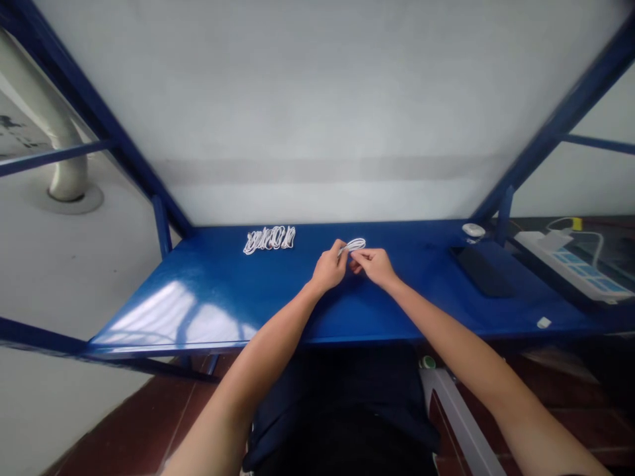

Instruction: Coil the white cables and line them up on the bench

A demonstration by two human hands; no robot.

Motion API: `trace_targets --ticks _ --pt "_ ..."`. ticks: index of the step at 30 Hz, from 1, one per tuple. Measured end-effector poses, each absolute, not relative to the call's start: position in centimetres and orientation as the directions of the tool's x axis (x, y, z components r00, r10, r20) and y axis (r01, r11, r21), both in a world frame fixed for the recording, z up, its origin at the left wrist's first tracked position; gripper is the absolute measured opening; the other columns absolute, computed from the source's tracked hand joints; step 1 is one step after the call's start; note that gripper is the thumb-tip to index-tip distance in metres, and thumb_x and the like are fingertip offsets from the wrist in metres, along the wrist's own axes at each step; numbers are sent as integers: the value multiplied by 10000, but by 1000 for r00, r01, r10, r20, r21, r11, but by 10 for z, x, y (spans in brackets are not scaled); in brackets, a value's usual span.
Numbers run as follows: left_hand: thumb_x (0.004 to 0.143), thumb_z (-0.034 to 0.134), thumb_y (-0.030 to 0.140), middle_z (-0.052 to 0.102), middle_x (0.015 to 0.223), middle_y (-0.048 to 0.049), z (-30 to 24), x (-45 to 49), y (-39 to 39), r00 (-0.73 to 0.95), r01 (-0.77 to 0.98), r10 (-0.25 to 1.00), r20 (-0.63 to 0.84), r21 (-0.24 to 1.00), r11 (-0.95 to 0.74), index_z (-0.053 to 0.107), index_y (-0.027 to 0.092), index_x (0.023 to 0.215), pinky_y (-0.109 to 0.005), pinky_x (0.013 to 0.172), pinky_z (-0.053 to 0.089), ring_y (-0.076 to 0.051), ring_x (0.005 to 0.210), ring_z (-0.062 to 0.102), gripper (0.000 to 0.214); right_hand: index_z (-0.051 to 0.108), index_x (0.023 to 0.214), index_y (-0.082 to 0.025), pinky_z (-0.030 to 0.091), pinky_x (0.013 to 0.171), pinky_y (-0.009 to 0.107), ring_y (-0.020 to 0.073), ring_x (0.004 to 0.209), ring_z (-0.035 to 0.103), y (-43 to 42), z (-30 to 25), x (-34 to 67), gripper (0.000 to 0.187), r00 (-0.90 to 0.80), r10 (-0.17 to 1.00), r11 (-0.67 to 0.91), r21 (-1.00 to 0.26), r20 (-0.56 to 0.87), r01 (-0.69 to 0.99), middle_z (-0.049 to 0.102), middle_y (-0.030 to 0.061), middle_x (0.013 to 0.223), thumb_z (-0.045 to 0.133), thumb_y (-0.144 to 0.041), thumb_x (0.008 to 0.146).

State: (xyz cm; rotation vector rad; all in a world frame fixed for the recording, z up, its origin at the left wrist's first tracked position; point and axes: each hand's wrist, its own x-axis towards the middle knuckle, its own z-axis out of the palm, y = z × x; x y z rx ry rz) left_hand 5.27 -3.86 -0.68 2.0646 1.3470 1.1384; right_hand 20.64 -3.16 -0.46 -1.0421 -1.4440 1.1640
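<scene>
Both my hands meet over the middle of the blue table (pixel 208 297). My left hand (pixel 329 268) is closed, pinching a small coil of white cable (pixel 355 244) that loops just above the fingers. My right hand (pixel 376 264) is also closed on the same coiled cable from the right side. Several similar white cable bundles (pixel 270 238) lie in a row on the table, to the left of my hands and near the back edge.
A black flat device (pixel 480 270) lies on the table's right part, with a small white round object (pixel 473 230) behind it. A white power strip (pixel 575 266) sits at far right. A small white piece (pixel 544 322) rests near the front right edge. Blue frame posts (pixel 161 225) stand at the back corners.
</scene>
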Motion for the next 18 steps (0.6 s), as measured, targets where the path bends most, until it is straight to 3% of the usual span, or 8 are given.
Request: trace_targets --ticks 5,9,13,18 --pt "984 342 319 670 836 -43 -3 53 -43 279 716 885 373 533 -450 523 227 1055 -251 623 377 -189 737 627 215 687 686 -126 541 464 231 138 487 630 -29 1 209 361 -188 977 -126 -981 -97 -149 669 60 559 676 -466 808" --pt "990 314 306 675 944 -74 -2 54 -45 350 776 871 345 413 -476 514 228 1056 -267 673 411 -211 846 643 224 658 670 -119 518 427 210 120 443 600 -27 7 215 405 -250 935 -296 -941 -251 -164 652 68 540 569 -434 907" --pt "990 309 299 673 1004 -84 -2 56 -46 372 801 876 308 370 -470 500 226 1073 -282 701 430 -222 879 648 220 670 696 -108 505 438 175 100 451 595 -26 9 219 229 -278 914 -342 -931 -296 -130 640 44 530 643 -250 874" --pt "990 314 310 678 991 -97 -1 58 -46 346 823 905 249 383 -420 483 218 1099 -296 709 438 -234 858 657 221 671 657 -114 496 439 154 80 457 579 -25 6 218 183 -225 939 -287 -952 -258 -104 631 33 538 713 -191 817"
